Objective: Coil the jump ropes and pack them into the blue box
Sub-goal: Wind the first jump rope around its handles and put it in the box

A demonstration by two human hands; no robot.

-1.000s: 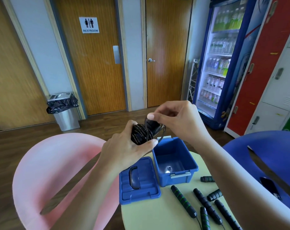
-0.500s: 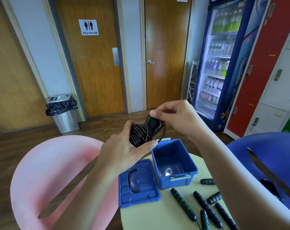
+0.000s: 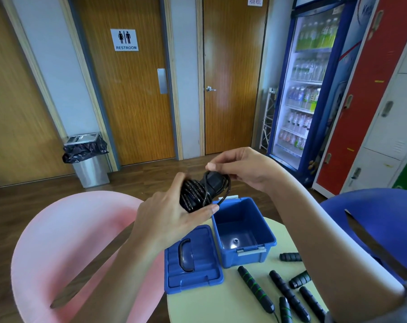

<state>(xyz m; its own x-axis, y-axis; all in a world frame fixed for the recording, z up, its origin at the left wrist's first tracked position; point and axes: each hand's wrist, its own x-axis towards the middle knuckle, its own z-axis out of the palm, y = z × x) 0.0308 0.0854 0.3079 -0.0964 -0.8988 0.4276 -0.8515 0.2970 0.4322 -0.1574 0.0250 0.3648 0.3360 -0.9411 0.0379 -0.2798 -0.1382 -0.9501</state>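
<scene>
Right now the left hand [image 3: 174,215] holds the coiled jump rope [image 3: 199,193] tight, the right hand [image 3: 242,169] fingers pinch its loop, and the open blue box [image 3: 269,231] sits just below.

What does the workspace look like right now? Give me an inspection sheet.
Surface: pale round table, partly in view.
Job's things: open blue plastic box, nothing inside; its blue lid lies flat beside it, handle up; black coiled jump rope held above the box; black foam-grip handles with green bands lie loose on the table near the box.
Clutter: nothing seen.
Grippers: left hand grips the coil; right hand pinches its upper end.
Cables: thin rope trails from one handle off the table's near edge.
Surroundings: pink chair, blue chair, steel bin, drinks fridge, lockers.
</scene>
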